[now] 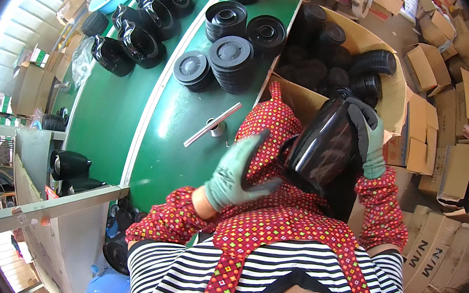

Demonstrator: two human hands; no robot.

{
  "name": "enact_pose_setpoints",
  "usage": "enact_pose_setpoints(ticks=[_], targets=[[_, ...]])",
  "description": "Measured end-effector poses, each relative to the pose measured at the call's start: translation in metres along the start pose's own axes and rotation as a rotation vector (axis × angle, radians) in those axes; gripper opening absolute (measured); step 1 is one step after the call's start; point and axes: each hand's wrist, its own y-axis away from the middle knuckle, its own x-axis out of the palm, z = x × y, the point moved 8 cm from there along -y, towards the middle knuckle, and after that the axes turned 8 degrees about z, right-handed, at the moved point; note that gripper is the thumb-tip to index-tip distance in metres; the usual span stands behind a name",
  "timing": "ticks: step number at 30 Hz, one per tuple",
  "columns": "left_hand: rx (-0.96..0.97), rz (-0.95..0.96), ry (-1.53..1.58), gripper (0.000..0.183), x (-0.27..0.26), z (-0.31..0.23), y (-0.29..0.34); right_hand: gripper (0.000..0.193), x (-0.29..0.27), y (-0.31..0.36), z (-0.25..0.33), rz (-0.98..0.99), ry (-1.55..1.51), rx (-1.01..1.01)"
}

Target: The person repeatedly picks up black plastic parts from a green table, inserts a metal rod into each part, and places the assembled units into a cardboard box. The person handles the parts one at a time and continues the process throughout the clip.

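Note:
In my gloved right hand [369,138] is a glossy black pot-like housing [322,147], tilted in front of my red patterned apron. The fingers wrap over its right end. My left hand [237,174], in a green and dark glove, is left of the housing and apart from it. Its thumb and fingers are spread, slightly blurred, with nothing between them. A T-shaped metal bar tool [214,126] stands on the green bench [160,161] beyond the left hand. Stacks of round black lids [230,56] sit farther along the bench.
An open cardboard box [382,40] full of black round parts stands at the bench's right edge. Several glossy black housings [139,41] stand at the far left of the bench. More cartons [448,120] are piled on the right. A metal rail [49,211] crosses at left.

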Motion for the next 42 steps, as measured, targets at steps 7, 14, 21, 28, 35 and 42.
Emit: enact_pose_setpoints(ticks=[7,14,21,28,35,42], targets=[[-0.740,0.153,-0.596,0.115,-0.047,0.182,0.062,0.040,0.093,0.009,0.031,0.265,1.040,-0.191],[-0.699,0.065,0.198,0.071,-0.040,0.191,0.065,0.031,0.096,0.023,0.075,0.445,0.706,-0.237],[-0.747,0.061,0.525,0.066,-0.051,0.071,-0.061,0.035,0.079,-0.009,0.081,0.698,0.396,-0.284],[-0.331,0.395,0.263,0.071,-0.044,-0.016,-0.170,0.036,0.081,-0.092,0.086,0.493,0.639,-0.677],[0.193,0.505,0.315,0.056,-0.018,-0.038,-0.224,0.030,0.076,-0.080,-0.030,0.618,0.245,-0.560],[0.195,0.542,0.267,0.052,0.047,-0.065,-0.232,0.037,0.080,-0.062,-0.088,0.622,0.067,-0.493]])
